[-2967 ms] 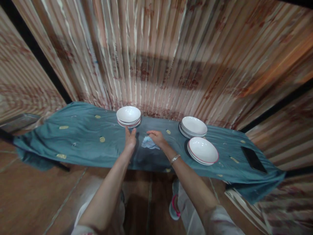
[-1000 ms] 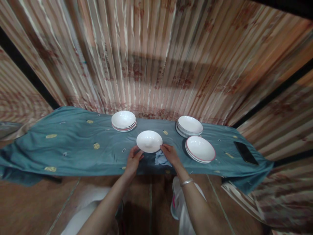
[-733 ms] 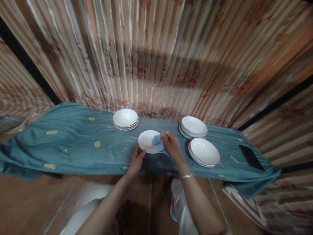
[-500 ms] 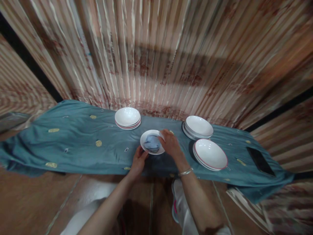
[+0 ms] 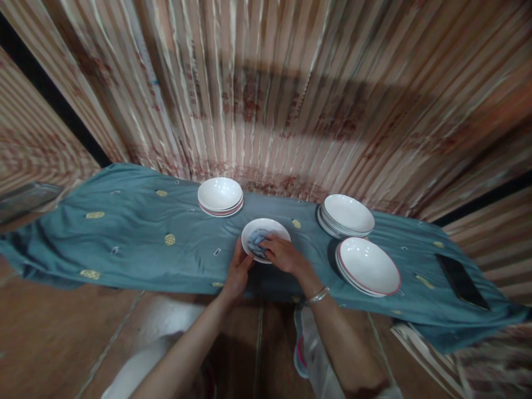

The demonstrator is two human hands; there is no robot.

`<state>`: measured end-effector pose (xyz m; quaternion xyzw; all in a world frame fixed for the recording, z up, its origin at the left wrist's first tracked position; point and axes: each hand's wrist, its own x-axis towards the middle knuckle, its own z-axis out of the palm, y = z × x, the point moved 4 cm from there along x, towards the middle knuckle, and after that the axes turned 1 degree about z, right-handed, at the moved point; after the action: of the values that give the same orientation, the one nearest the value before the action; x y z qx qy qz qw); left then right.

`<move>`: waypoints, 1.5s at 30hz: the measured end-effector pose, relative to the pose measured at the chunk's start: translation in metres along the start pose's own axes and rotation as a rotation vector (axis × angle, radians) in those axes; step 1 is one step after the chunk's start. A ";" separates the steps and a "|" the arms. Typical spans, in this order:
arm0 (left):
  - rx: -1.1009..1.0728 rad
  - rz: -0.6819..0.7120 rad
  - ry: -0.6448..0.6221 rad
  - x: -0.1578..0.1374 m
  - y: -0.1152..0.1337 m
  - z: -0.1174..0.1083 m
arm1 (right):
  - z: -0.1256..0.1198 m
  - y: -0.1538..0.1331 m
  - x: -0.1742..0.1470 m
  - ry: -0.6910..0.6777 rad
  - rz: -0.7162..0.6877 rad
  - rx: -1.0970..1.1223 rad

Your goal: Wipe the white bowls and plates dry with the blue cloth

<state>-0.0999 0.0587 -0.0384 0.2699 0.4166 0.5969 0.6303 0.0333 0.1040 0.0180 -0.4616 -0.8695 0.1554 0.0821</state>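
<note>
A white bowl is held near the front edge of the cloth-covered table. My left hand grips its left rim, thumb at the near edge and fingers against the outside. Inside the bowl lies a crumpled bluish cloth. My right hand presses this cloth against the inner surface with its fingers gathered on it. The hand partly covers the cloth and the bowl's right side.
White bowls with red bands are stacked at the back left. Another bowl stack stands at the back right, with a red-rimmed stack in front of it. A black phone-like slab lies far right on the teal cloth.
My right hand has moved from the bowl's right rim down into it, onto the cloth, which is now more bunched. My left hand keeps its grip. The view has shifted slightly.
</note>
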 end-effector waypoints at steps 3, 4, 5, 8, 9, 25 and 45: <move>-0.010 -0.003 -0.001 0.001 -0.001 0.000 | 0.004 -0.004 0.004 -0.030 -0.042 0.036; -0.011 -0.010 0.004 0.002 -0.002 -0.001 | 0.005 -0.005 0.005 -0.029 -0.055 0.054; -0.012 -0.015 0.009 0.003 -0.003 -0.002 | 0.006 -0.006 0.007 -0.026 -0.069 0.074; -0.010 -0.007 0.007 0.005 -0.006 -0.004 | 0.008 -0.011 0.012 0.002 -0.104 0.140; -0.010 0.002 0.000 0.005 -0.006 -0.004 | 0.009 -0.012 0.013 0.016 -0.110 0.159; 0.007 0.001 -0.004 0.003 -0.001 0.000 | 0.003 -0.017 0.028 0.130 0.048 -0.052; 0.024 -0.013 0.011 0.001 0.001 0.002 | -0.022 0.007 0.007 0.174 0.275 -0.432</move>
<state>-0.0987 0.0602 -0.0366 0.2714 0.4289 0.5893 0.6286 0.0407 0.1180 0.0362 -0.5939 -0.8012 -0.0644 0.0343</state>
